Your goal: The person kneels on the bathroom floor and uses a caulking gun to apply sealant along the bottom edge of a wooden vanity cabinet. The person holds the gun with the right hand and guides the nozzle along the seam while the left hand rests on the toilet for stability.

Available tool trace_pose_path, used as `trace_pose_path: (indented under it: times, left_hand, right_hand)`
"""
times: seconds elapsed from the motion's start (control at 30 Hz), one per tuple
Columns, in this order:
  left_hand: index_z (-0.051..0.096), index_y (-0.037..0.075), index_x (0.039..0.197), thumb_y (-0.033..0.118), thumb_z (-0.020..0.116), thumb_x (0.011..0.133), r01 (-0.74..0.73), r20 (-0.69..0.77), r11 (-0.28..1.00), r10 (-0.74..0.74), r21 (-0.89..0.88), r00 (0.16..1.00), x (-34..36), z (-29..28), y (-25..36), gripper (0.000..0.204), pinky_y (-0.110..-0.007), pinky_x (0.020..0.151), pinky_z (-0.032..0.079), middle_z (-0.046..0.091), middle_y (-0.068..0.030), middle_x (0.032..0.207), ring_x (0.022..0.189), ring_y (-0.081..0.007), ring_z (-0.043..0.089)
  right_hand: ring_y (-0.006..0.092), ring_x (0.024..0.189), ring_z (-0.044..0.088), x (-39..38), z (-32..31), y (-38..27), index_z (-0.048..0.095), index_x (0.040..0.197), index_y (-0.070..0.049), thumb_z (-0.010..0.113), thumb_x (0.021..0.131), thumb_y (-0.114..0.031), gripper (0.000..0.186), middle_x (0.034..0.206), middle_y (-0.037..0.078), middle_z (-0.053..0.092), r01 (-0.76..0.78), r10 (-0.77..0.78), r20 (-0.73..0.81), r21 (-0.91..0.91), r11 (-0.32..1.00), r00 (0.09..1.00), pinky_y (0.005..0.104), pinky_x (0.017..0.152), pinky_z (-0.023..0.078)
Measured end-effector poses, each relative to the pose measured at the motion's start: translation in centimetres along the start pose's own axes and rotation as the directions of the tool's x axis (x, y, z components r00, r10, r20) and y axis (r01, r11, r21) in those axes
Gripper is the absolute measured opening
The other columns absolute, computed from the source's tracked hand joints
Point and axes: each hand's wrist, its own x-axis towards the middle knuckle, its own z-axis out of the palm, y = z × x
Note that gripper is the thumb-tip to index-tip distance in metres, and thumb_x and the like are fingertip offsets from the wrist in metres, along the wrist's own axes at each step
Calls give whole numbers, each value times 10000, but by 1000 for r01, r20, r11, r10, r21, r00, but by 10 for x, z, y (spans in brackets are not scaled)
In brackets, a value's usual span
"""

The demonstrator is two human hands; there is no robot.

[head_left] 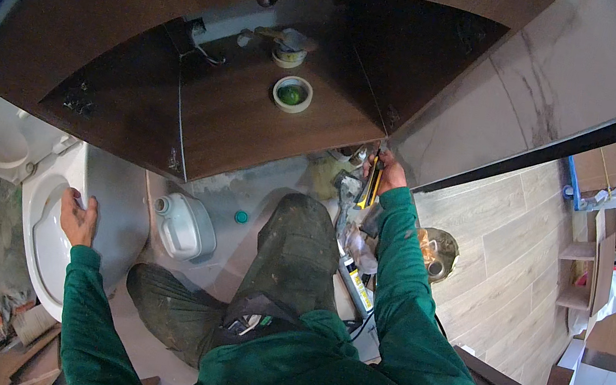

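Right hand (389,174) grips yellow knife (369,186) beside cabinet (240,115); left hand (77,215) flat on toilet (48,249).

You look down on a dark wood cabinet (255,117) set against a pale marbled wall (548,77). Light wood-look planks cover the floor (505,262) (its left part bare grey), and cardboard boxes (600,260) stand at the right edge.

The cabinet (256,113) lies ahead, with a tape roll (291,94) on its shelf and a second roll (289,54) behind it. The toilet (51,234) stands at left, the left hand (77,218) on its rim. A jug (185,226) sits between toilet and knee (302,231). The right hand (384,174) holds a knife (369,186) at the cabinet's right corner; a caulk tube (355,279) lies below it.
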Motion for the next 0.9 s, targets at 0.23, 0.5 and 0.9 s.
trace_pose_path:
  times: [0.23, 0.5, 0.9]
  left_hand:
    - [518, 7, 1024, 173, 713, 751, 26, 29, 1000, -26, 3, 999, 1, -1, 2, 375, -322, 790, 438, 525, -127, 900, 825, -249, 515]
    - [514, 9, 1028, 188, 715, 752, 11, 34, 993, -15, 115, 999, 2, 1, -2, 385, -348, 779, 450, 552, -139, 915, 818, -298, 549]
    - [518, 6, 1004, 173, 717, 763, 3, 42, 996, -7, 94, 999, -2, -2, -7, 354, -340, 758, 446, 540, -123, 890, 796, -267, 536]
  right_hand:
    - [217, 686, 559, 2, -4, -17, 465, 1124, -129, 374, 975, -119, 174, 863, 91, 573, -81, 79, 92, 16, 997, 993, 343, 576, 500]
    - [204, 655, 539, 17, -10, -15, 473, 1082, -100, 380, 995, -181, 150, 847, 82, 573, -165, 143, 156, 136, 977, 977, 344, 554, 500]
    - [168, 618, 513, 19, -13, -19, 441, 1051, -142, 392, 982, -157, 86, 821, 58, 561, -133, 141, 88, -93, 987, 986, 316, 526, 466]
